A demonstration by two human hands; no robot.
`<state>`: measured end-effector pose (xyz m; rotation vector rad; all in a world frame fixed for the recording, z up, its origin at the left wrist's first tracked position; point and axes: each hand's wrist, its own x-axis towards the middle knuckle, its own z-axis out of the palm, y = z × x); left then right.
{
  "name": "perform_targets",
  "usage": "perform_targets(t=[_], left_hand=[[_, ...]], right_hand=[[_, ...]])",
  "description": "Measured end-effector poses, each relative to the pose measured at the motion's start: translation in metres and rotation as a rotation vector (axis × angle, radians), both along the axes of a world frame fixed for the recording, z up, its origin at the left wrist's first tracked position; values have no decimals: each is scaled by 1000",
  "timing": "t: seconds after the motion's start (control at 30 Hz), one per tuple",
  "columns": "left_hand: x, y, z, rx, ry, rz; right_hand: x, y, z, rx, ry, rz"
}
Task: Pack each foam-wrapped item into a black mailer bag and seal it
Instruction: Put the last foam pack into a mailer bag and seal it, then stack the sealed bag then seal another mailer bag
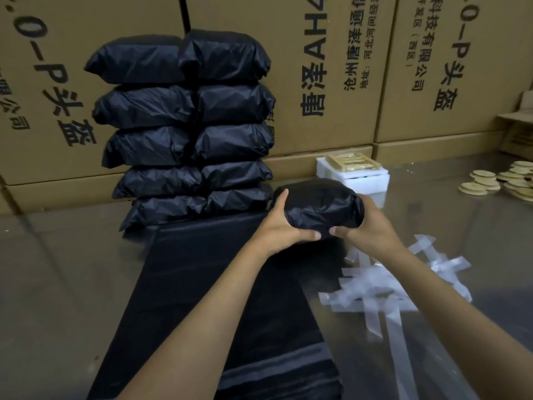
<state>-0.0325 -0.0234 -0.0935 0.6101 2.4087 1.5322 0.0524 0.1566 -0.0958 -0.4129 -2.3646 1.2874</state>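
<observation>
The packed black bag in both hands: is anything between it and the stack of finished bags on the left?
Nothing visible. The packed bag sits beside the stack, and only flat empty mailers lie below that gap.

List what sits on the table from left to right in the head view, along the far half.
Stack of packed black bags → black bag held in both hands → white foam box → pile of pale round discs. The left hand and right hand grip the held bag from either side.
</observation>
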Motion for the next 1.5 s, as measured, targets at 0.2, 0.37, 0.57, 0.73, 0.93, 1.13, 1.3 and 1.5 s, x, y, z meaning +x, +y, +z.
perform_targets(t=[0.2, 0.37, 0.57, 0.73, 0.93, 1.13, 1.3, 1.5], left_hand=[[-59, 43, -25, -557, 364, 139], [-99, 62, -29, -986, 680, 370], [-147, 83, -14, -1535, 1064, 351], [-163, 101, -9, -1679, 1073, 312], [-155, 109, -33, -1547, 924, 465], [-146, 98, -68, -980, 795, 500], [-150, 99, -71, -835, 797, 512], [-158, 102, -73, -779, 828, 528]], right_hand=[[-77, 15, -27, 60, -70, -167], [-131, 27, -38, 174, -253, -149], [-180, 39, -52, 419, -486, -165], [-211, 54, -58, 434, -454, -174], [-210, 62, -63, 137, -169, -282], [-195, 66, -56, -544, 396, -598], [-195, 91, -43, -1113, 377, -514], [-195, 96, -43, -1352, 527, -453]])
